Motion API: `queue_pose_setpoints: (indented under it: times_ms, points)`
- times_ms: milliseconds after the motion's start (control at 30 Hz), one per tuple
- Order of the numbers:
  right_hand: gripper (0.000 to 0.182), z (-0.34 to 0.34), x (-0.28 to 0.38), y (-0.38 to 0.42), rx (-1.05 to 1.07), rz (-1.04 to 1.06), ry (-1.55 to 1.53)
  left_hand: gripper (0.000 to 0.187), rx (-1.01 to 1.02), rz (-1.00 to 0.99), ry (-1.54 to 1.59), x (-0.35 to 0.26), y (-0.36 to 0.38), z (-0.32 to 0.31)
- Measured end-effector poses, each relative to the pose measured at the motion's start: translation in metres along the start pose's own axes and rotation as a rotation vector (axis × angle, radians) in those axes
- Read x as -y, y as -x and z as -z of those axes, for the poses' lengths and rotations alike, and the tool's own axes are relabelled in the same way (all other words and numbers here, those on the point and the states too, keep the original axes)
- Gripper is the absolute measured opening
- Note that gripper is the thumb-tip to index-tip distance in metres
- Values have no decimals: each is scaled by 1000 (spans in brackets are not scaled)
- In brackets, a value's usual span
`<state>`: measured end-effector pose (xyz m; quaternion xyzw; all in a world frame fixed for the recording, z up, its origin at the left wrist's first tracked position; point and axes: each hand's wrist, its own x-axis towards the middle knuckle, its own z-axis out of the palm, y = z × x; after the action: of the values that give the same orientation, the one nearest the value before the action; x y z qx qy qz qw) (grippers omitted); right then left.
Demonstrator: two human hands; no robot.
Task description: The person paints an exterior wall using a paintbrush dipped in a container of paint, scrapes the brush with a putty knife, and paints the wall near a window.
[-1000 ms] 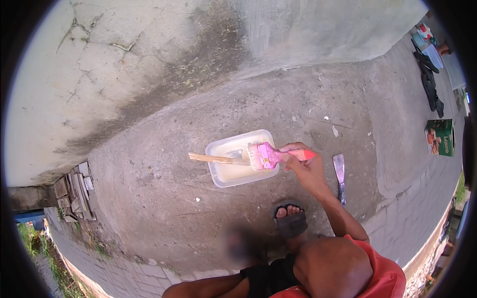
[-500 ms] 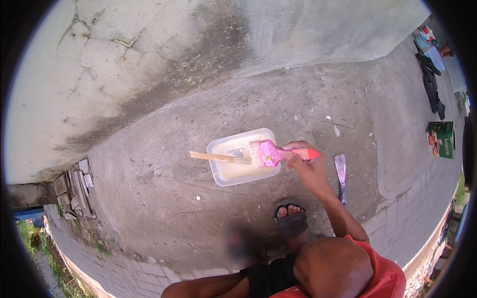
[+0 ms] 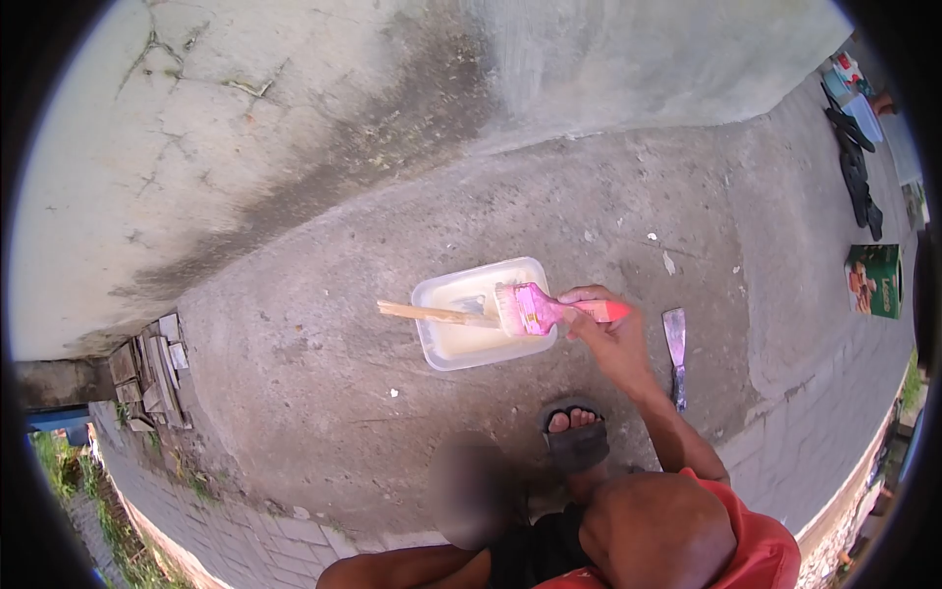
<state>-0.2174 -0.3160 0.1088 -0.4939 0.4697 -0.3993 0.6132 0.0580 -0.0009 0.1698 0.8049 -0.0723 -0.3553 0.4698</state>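
My right hand point(image 3: 610, 336) is closed around the red handle of a paintbrush point(image 3: 535, 308), which has pink paint smeared over its ferrule. The bristles point left, over the right part of a clear plastic tub point(image 3: 477, 359) of whitish liquid. A flat wooden stick point(image 3: 437, 313) leans in the tub and juts out past its left rim. To the right of my hand a scraper point(image 3: 675, 355) with a dark handle lies on the ground. My left hand does not show.
A cracked, stained wall point(image 3: 294, 108) rises beyond the concrete ground. A green box point(image 3: 873, 282) stands at right, with black sandals point(image 3: 854, 177) farther back. Wood or tile pieces point(image 3: 152, 373) are piled at left. My sandalled foot point(image 3: 576, 437) is close below the tub.
Almost nothing differs. The whole view has shifted slightly, and the brush stays over the tub in my right hand.
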Motion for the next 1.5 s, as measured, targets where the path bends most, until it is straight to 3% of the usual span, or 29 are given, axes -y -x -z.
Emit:
queue_pose_setpoints:
  times_ms: [467, 533, 633, 767, 833, 967, 1067, 1133, 1233, 1367, 1433, 1500]
  points:
    - [18, 3, 4, 0, 18, -67, 20, 39, 14, 5, -9, -4, -9, -5]
    - [18, 3, 1, 0, 51, 133, 174, 39, 18, 0, -14, -5, -12, -6]
    - [22, 2, 3, 2, 91, 265, 268, 39, 35, -5, -21, -7, -18, -9]
    - [21, 7, -1, 0, 43, 149, 224, 40, 53, -9, -25, -9, -24, -12]
    - [25, 11, -4, 0, -66, -242, -318, 40, 56, -11, -28, -9, -25, -13]
    - [31, 31, -33, 6, -77, -327, -560, 40, 61, -16, -33, -11, -27, -14]
    - [31, 40, -47, 19, 30, -386, -835, 40, 62, -17, -35, -12, -28, -15]
    - [32, 42, -51, 28, -14, -548, -991, 40, 63, -18, -38, -13, -29, -16]
    - [32, 41, -45, 40, 17, -614, -1180, 41, 69, -17, -39, -13, -29, -16]
    - [36, 41, -54, 49, 191, -554, -1242, 41, 80, -27, -50, -16, -32, -16]
    - [34, 40, -36, 47, 250, -523, -1006, 41, 89, -33, -56, -18, -33, -16]
    - [35, 44, -30, 40, 262, -499, -973, 41, 102, -43, -67, -20, -35, -17]
